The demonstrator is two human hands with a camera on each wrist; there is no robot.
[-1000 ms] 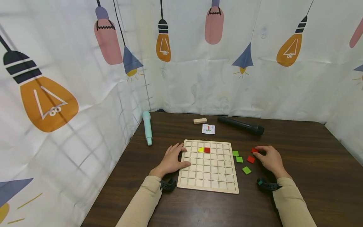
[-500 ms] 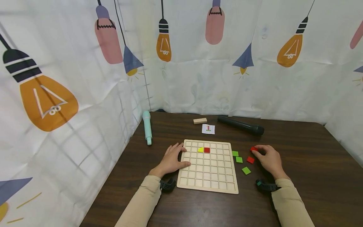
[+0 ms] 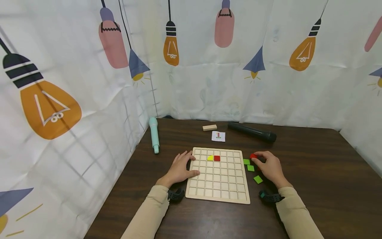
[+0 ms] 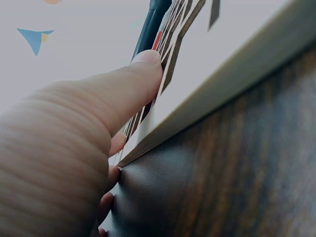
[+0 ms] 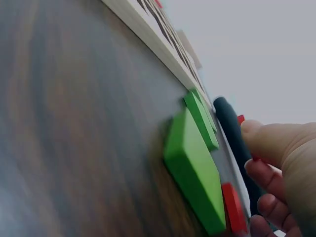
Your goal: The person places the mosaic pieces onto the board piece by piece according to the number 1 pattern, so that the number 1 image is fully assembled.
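A wooden grid board [image 3: 218, 196] lies on the dark table, with a yellow triangle tile [image 3: 210, 158] and a red tile [image 3: 217, 158] in its second row. My left hand [image 3: 193, 163] rests flat on the board's left edge, thumb [image 4: 123, 89] on the board's surface [image 4: 222, 84]. Just right of the board, my right hand [image 3: 254, 158] pinches a red square tile [image 3: 253, 155] at its fingertips. Three green tiles [image 3: 246, 161] [image 3: 250, 168] [image 3: 258, 179] lie beside that hand. The right wrist view shows the green tiles [image 5: 195, 168] and a second red tile [image 5: 232, 207] under the hand.
Behind the board lie a small pattern card [image 3: 218, 136], a wooden block [image 3: 209, 127], a black microphone [image 3: 252, 132] and a teal microphone [image 3: 154, 134] at the left. Printed curtains close in the table on the left, back and right.
My right hand has moved left toward the board with a red tile pinched in its fingertips and now covers the other red tile. The left hand has stayed put.
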